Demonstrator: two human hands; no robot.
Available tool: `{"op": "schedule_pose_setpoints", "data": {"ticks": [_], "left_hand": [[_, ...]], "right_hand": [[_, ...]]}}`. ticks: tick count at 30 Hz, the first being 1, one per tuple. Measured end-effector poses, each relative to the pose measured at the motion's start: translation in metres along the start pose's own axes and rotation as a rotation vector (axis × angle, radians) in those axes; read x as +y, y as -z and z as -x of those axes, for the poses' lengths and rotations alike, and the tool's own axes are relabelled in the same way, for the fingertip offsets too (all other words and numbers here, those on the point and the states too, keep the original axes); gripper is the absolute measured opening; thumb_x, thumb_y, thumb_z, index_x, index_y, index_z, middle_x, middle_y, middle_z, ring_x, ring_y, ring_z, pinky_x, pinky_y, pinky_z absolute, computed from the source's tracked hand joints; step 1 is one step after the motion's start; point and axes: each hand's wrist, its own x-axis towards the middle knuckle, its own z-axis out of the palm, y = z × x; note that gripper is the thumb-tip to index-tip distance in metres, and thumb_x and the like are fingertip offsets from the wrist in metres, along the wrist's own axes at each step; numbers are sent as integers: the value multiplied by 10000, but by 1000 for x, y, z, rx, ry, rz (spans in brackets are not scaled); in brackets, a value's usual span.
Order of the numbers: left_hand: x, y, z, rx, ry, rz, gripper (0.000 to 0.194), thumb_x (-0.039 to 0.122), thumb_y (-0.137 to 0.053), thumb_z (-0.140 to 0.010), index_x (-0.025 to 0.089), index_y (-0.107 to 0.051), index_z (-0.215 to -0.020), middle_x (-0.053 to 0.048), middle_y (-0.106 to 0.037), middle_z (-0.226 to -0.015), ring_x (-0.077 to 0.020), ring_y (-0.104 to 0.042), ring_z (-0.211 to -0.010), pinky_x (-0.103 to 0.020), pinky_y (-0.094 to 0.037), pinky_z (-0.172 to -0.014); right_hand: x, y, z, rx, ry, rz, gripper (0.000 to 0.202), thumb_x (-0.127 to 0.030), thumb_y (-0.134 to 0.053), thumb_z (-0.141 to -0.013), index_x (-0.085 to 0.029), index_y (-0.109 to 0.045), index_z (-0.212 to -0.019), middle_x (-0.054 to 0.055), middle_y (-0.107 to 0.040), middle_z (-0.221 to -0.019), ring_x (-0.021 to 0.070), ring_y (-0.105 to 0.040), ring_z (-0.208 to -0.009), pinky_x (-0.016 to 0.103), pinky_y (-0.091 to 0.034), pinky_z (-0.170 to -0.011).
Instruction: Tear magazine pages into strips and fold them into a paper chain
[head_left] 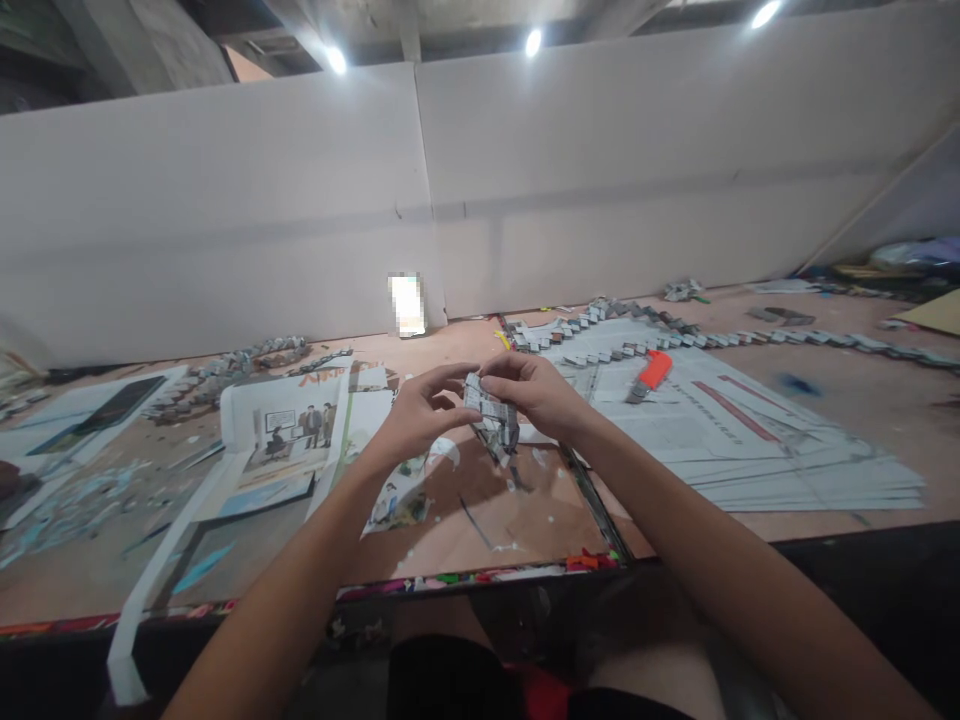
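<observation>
A small folded newspaper piece (pixel 496 418) is held up between my two hands over the middle of the table. My left hand (pixel 426 408) pinches its left side between thumb and fingers. From the right, my right hand (pixel 536 392) grips its upper edge, with the fingertips close to those of the left. The lower part of the paper hangs free below the fingers. A long zigzag chain of folded paper (pixel 622 345) lies behind and to the right of my hands.
An orange-red cutter (pixel 654 374) rests on stacked newspaper sheets (pixel 720 430) at the right. Printed pages (pixel 289 440) and another folded chain (pixel 217 378) lie at the left. A bright phone-like screen (pixel 407 303) leans against the white wall panel (pixel 300 220).
</observation>
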Motion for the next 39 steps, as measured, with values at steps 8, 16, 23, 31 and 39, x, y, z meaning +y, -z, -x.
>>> {"op": "schedule_pose_setpoints", "data": {"ticks": [8, 16, 23, 31, 39], "left_hand": [[1, 0, 1, -43, 29, -3, 393, 274, -744, -690, 205, -637, -1062, -66, -650, -984, -147, -605, -775, -254, -502, -628], [4, 3, 1, 7, 23, -38, 416, 298, -748, -685, 191, -640, -1072, -75, -658, -987, -168, -600, -819, -261, -511, -640], [2, 3, -1, 42, -1, -110, 484, 295, -727, -701, 211, -601, -1161, -100, -631, -1118, -181, -614, -875, -279, -521, -670], [1, 3, -1, 81, 46, -46, 294, 391, -669, -761, 172, -705, -954, -74, -711, -861, -193, -647, -777, -302, -524, -657], [9, -3, 2, 180, -17, 123, 209, 330, -731, -722, 172, -716, -858, -70, -721, -875, -181, -657, -794, -302, -529, -719]], "right_hand": [[2, 3, 2, -83, -168, -143, 333, -334, -793, -645, -196, -548, -821, -38, -569, -666, 94, -515, -557, 220, -408, -514], [1, -5, 6, -209, -345, -213, 328, -491, -678, -746, -185, -563, -778, -63, -473, -544, 75, -422, -433, 208, -362, -412], [-4, -3, 6, -256, -178, 47, 278, -462, -621, -793, -186, -626, -761, -18, -544, -661, 106, -480, -569, 238, -383, -544], [-10, -16, 11, 77, 305, 625, 196, -349, -535, -869, -211, -650, -789, 10, -605, -704, 142, -509, -638, 273, -371, -597], [-16, -22, 17, 205, 500, 567, 103, -284, -618, -813, -235, -645, -900, 33, -652, -844, 167, -579, -743, 315, -452, -714]]}}
